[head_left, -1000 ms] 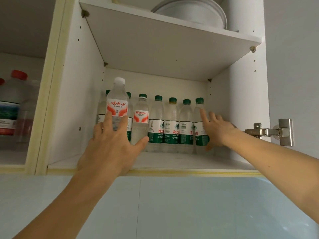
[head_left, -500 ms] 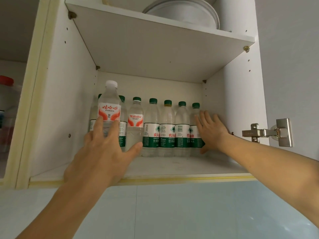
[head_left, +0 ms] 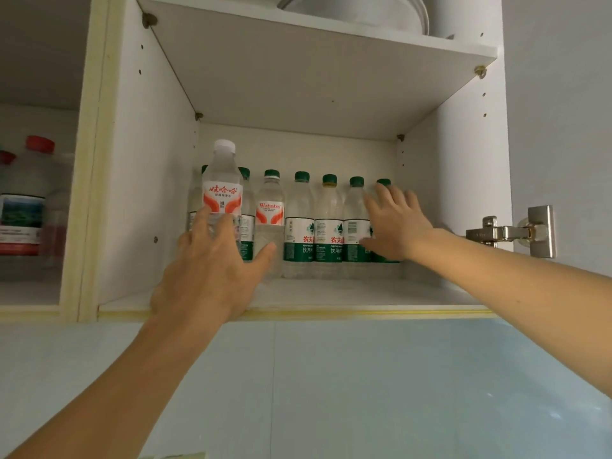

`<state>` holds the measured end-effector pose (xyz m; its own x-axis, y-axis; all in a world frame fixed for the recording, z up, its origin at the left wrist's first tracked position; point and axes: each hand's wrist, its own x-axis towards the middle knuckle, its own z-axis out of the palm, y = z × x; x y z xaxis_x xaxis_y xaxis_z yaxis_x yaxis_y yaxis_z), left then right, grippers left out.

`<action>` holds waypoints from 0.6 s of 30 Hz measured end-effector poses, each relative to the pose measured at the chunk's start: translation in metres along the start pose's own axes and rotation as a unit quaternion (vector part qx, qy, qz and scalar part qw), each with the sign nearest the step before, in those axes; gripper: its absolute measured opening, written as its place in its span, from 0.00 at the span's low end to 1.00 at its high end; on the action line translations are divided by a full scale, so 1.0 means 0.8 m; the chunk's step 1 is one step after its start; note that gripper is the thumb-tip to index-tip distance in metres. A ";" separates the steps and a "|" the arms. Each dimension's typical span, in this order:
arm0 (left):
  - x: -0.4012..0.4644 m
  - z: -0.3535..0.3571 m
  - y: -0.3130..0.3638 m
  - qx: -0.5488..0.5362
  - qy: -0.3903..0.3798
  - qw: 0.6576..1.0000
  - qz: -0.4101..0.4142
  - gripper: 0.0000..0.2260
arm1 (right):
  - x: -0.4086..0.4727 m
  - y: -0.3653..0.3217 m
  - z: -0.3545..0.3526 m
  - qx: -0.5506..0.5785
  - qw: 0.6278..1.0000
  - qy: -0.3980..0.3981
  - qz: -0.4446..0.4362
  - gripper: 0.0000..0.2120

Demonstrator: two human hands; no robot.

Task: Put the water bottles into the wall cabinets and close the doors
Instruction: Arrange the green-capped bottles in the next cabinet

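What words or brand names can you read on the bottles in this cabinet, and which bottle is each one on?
"娃哈哈": red label of the white-capped bottle that the left hand holds.
"Wahaha": red label of the green-capped bottle beside it.
"农夫" and "饮用": partly visible on the green-label bottles by the right hand.
Fine print on all labels: too small.
Red-capped bottles in the left compartment: label blurred.

clear plastic bottles, shiny metal hinge

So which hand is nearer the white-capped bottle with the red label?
Left. The left hand has its fingers on the white-capped bottle at the front left of the shelf. The right hand is well off to the right, spread against the green-labelled bottles in the back row.
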<state>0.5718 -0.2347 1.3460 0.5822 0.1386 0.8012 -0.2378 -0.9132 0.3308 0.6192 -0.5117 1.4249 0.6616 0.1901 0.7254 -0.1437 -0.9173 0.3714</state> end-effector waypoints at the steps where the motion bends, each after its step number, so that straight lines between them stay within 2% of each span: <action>1: -0.002 -0.002 0.000 -0.003 0.014 1.000 0.000 0.37 | -0.007 -0.008 -0.013 0.038 0.999 0.025 -0.009 0.34; 3: -0.006 -0.005 0.002 -0.005 0.050 0.999 0.009 0.35 | -0.025 -0.025 -0.038 0.092 0.992 0.080 -0.031 0.26; 6: -0.014 -0.011 0.003 -0.040 0.103 0.993 0.027 0.29 | -0.062 -0.057 -0.077 0.181 0.973 0.136 -0.050 0.22; 9: -0.020 -0.019 0.001 -0.156 0.164 0.973 0.036 0.17 | -0.101 -0.098 -0.107 0.293 0.939 0.169 -0.055 0.17; 13: -0.038 -0.038 -0.004 -0.297 0.203 0.929 0.090 0.12 | -0.154 -0.149 -0.119 0.400 0.895 0.186 -0.062 0.14; 16: -0.069 -0.053 -0.017 -0.312 0.210 0.919 0.122 0.12 | -0.196 -0.185 -0.116 0.476 0.856 0.191 -0.057 0.14; 18: -0.099 -0.060 -0.035 -0.323 0.202 0.915 0.132 0.10 | -0.226 -0.207 -0.105 0.508 0.843 0.167 -0.056 0.13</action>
<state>0.4949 -0.2014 1.2973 0.1342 0.1949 0.9716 -0.8151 -0.5359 0.2201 0.4614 -0.3645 1.2811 0.3607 0.2275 0.9045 0.7227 -0.6812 -0.1169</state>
